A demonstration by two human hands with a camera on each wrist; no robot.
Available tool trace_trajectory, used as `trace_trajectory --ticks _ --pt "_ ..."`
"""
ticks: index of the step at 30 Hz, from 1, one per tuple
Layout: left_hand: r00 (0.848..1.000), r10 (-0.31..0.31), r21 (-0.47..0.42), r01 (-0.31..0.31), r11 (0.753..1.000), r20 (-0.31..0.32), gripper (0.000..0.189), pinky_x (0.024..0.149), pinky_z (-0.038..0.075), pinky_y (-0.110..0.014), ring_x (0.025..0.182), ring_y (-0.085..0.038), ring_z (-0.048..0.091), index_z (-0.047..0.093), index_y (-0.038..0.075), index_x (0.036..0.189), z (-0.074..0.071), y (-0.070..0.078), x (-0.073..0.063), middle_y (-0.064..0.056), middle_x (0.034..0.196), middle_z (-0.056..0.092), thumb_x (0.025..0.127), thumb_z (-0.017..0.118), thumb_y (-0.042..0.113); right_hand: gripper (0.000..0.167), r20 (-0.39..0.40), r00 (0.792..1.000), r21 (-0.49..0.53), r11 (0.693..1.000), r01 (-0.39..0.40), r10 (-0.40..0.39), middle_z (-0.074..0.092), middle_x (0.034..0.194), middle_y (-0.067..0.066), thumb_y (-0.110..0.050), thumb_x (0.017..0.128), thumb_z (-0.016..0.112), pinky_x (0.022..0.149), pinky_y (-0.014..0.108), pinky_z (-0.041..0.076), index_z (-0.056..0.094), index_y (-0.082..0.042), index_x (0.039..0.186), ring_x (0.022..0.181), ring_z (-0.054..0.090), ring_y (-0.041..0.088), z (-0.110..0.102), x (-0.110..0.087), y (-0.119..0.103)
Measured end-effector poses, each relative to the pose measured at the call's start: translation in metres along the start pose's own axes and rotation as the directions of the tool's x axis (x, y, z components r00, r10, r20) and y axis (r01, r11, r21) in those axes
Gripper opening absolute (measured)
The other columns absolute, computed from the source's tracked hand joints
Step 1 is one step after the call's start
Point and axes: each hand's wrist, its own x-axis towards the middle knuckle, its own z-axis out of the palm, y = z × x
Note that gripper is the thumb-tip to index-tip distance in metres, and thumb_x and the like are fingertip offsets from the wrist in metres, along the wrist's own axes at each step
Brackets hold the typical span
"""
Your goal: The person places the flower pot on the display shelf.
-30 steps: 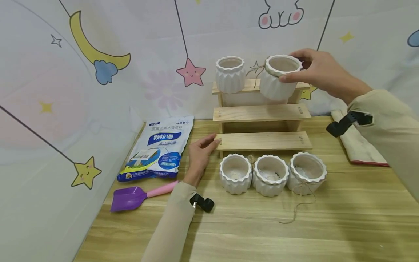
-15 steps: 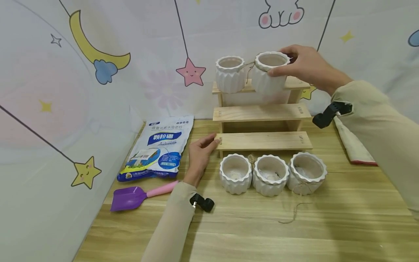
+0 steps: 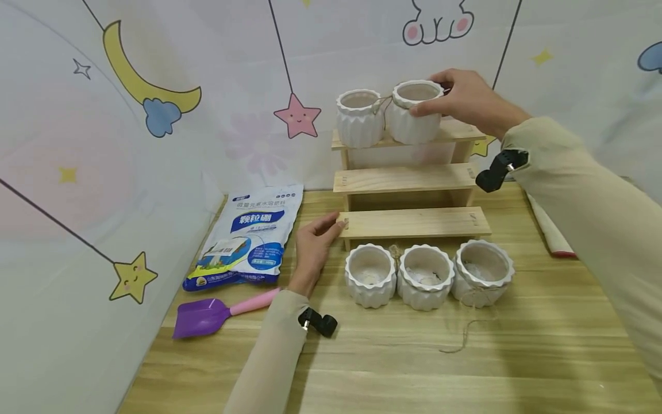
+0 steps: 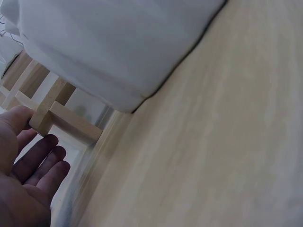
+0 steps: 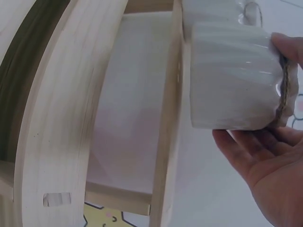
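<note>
My right hand (image 3: 473, 102) grips a white fluted flowerpot (image 5: 236, 78) near its twine-tied rim. The pot is upright at the top board of a wooden tiered stand (image 3: 414, 223); whether its base touches the board I cannot tell. Close on its left, another white pot (image 3: 360, 122) stands on that board. My left hand (image 3: 314, 244) pinches the left end of the stand's lowest board, with thumb and index finger at the board end (image 4: 41, 120) and the other fingers below it in the left wrist view.
Three white pots, left (image 3: 370, 276), middle (image 3: 425, 294) and right (image 3: 482, 290), stand in front of the stand, twine trailing from the right one. A fertilizer bag (image 3: 248, 236) and a purple shovel (image 3: 201, 318) lie at left. A folded cloth (image 3: 549, 227) lies behind my right arm.
My right hand has moved the held flowerpot left, closer to the other pot on the top board. My left hand has stayed at the lowest board's end.
</note>
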Motion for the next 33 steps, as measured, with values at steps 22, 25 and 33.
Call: trace_trajectory --ticks 22,25,33 --pt "1.0 0.019 0.011 -0.019 1.0 0.001 0.028 0.095 0.056 -0.028 0.113 -0.022 0.072 0.08 0.003 0.119 -0.0007 0.0009 -0.0006 -0.011 0.119 0.078 0.092 0.083 0.008 0.091 0.013 0.999 0.011 0.999 -0.042 0.041 0.055 0.134 0.005 -0.045 0.09 0.085 0.103 0.035 0.046 0.043 -0.001 0.158 0.117 0.052 0.021 0.0059 0.0092 0.0038" --pt "1.0 0.016 0.011 -0.016 1.0 0.005 0.028 0.095 0.055 -0.028 0.113 -0.023 0.072 0.08 0.002 0.12 -0.0008 0.0012 -0.0013 -0.011 0.119 0.078 0.092 0.083 0.008 0.09 0.007 0.999 0.006 0.999 -0.05 0.05 0.054 0.135 0.005 -0.044 0.09 0.085 0.102 0.034 0.046 0.043 -0.002 0.158 0.117 0.051 0.021 0.0063 0.0097 0.0039" --pt "1.0 0.023 0.002 -0.023 1.0 0.008 0.028 0.092 0.054 -0.023 0.113 -0.024 0.072 0.08 0.003 0.119 -0.0005 0.001 -0.0015 -0.012 0.119 0.077 0.092 0.083 0.009 0.091 0.0 0.998 0.017 0.998 -0.068 0.068 0.053 0.138 0.006 -0.043 0.091 0.084 0.106 0.039 0.047 0.041 -0.002 0.159 0.117 0.051 0.021 0.008 0.0102 0.0055"
